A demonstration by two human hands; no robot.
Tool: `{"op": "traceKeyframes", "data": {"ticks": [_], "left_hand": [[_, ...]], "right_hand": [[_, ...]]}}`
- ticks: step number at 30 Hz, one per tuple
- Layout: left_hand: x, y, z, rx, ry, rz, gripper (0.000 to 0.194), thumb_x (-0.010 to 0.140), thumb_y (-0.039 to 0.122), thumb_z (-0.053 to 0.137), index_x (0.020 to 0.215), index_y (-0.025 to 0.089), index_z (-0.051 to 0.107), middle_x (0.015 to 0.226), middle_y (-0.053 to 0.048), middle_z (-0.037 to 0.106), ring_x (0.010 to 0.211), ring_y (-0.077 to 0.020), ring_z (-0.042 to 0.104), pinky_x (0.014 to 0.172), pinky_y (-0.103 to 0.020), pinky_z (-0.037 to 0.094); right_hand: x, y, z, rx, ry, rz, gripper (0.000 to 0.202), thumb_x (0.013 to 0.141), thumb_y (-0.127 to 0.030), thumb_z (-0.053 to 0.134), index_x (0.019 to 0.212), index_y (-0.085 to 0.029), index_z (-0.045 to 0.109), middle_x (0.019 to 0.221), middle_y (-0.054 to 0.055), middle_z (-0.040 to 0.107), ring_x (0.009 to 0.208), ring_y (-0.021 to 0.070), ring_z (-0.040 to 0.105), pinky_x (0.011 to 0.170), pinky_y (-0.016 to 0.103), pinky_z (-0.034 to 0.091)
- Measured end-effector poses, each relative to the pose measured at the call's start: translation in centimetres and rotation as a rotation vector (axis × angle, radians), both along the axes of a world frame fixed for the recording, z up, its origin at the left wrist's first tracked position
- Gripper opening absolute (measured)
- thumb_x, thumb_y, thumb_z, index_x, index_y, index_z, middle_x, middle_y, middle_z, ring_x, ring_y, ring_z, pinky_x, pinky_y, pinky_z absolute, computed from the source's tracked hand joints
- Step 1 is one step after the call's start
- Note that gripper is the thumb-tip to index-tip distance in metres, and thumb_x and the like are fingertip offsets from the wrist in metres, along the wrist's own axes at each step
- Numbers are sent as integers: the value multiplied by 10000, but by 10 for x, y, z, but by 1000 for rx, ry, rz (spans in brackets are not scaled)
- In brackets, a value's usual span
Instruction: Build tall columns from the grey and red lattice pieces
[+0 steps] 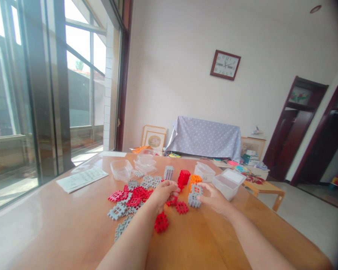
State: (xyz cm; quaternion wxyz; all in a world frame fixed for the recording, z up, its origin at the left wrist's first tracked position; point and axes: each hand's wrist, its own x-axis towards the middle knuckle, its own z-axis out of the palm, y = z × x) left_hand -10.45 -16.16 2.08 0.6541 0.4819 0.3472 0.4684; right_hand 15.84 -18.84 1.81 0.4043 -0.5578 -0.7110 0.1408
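My right hand [215, 198] pinches a grey notched building tile [197, 189] between thumb and fingers. That tile sits at the top of a short grey stack [194, 201]. My left hand [166, 192] is closed, its fingertips pressed together over the red tiles; whatever it may hold is hidden. Between the two hands lies a red tile [181, 207]. Close behind stand a stack of red tiles [184, 177] and a stack of orange tiles [195, 180]. Beyond my left hand rises a grey stack [168, 173].
Loose red tiles [139, 196] and grey tiles [117, 211] spread left of my left forearm. Clear plastic boxes [121, 170] stand at the back left, with an open-lidded box [227, 186] on the right. A printed sheet [82, 180] lies on the wooden table [59, 225].
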Motion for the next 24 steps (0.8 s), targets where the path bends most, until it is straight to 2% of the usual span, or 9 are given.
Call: {"op": "traceKeyframes", "data": {"ticks": [6,11,17,24], "left_hand": [[-4,4,0,-9,60,54,326,728,420,718,900,179,580,833,-47,712,681,-122,643,606,-216,437],[-7,4,1,-19,65,51,357,703,429,739,912,181,589,839,-40,713,692,-126,650,622,-223,440],[-8,5,0,-28,83,55,325,716,415,725,903,185,593,846,-37,716,682,-119,643,622,-223,436],[-11,12,-4,-8,85,66,330,734,417,708,937,185,590,875,-42,719,692,-121,646,608,-217,420]], "right_hand": [[16,0,-17,-183,118,31,579,695,-405,752,1249,-257,667,1288,73,660,1232,306,572,1044,489,429],[11,2,-19,-207,134,29,590,681,-399,759,1246,-249,677,1288,85,667,1216,306,594,1024,472,461],[9,9,-29,-258,228,108,630,678,-370,774,1284,-249,651,1349,97,637,1254,303,583,1040,473,466],[11,12,-37,-289,234,102,679,688,-359,777,1328,-220,601,1351,118,634,1261,297,581,1044,478,464]]}}
